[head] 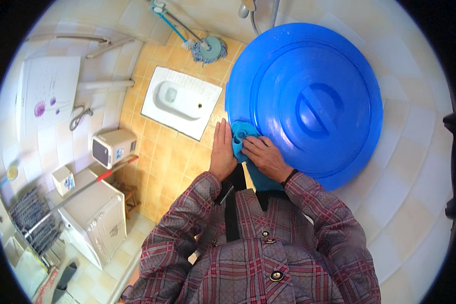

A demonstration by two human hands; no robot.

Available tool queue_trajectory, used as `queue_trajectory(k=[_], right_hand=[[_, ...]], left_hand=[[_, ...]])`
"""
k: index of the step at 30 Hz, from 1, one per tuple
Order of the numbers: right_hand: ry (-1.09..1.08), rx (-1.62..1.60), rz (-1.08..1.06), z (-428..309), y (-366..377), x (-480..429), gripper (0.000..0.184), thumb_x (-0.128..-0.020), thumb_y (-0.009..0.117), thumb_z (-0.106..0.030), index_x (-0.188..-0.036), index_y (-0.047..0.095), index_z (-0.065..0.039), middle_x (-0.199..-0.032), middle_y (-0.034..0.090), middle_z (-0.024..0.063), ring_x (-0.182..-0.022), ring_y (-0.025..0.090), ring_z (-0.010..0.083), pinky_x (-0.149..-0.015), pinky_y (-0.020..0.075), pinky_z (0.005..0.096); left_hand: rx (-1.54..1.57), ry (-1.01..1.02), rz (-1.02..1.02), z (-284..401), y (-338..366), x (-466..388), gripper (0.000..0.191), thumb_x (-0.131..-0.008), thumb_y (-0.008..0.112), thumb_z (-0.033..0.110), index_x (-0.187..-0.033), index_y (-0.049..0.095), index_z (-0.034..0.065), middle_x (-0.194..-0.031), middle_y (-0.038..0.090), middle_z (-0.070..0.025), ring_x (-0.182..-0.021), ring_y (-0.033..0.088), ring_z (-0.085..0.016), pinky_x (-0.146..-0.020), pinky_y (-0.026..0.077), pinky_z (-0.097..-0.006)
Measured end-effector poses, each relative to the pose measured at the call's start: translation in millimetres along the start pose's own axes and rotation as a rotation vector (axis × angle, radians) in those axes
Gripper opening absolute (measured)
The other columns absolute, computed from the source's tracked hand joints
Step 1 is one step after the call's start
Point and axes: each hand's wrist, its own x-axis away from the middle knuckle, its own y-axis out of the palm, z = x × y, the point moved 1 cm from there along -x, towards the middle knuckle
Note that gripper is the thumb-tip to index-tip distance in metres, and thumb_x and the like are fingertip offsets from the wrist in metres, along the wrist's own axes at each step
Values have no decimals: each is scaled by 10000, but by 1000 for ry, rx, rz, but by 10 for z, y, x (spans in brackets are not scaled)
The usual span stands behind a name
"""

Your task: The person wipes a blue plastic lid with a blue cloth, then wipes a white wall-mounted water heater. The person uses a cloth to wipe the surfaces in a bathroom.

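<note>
A round blue plastic lid (288,95) with a raised half-moon handle grip covers a large tub before me. A teal cloth (243,133) lies bunched over the lid's near left rim and hangs down toward my body. My right hand (268,157) is on the cloth, its fingers curled into the folds. My left hand (224,152) lies along the outer side of the rim, fingers straight and close together, with its palm edge against the cloth. Its thumb is hidden.
A white squat toilet (186,100) is set in the yellow tiled floor to the left. Beyond it stands a mop (209,49). At left are a lidded bin (114,148), a white washing machine (95,216) and a long pole (79,193). Tiled wall (410,152) curves close on the right.
</note>
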Motion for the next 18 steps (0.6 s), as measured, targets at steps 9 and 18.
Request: queue_trajectory(k=[9, 18], right_hand=[[318, 6, 223, 1004, -261, -1205, 420, -858, 559, -46, -1276, 599, -25, -1470, 499, 148, -1400, 427, 303, -1156, 345, 450], [443, 205, 254, 1811, -471, -1269, 569, -820, 549, 73, -1375, 542, -49, -1518, 438, 165, -1421, 397, 338, -1178, 341, 423]], left_hand=[[58, 1, -51, -223, -335, -531, 869, -727, 501, -125, -1533, 183, -70, -1586, 207, -275, -1470, 205, -449, -1217, 199, -477], [-22, 211, -82, -117, -450, -1087, 863, -707, 555, -105, -1507, 234, -93, -1586, 186, -312, -1478, 169, -491, -1209, 195, -526]])
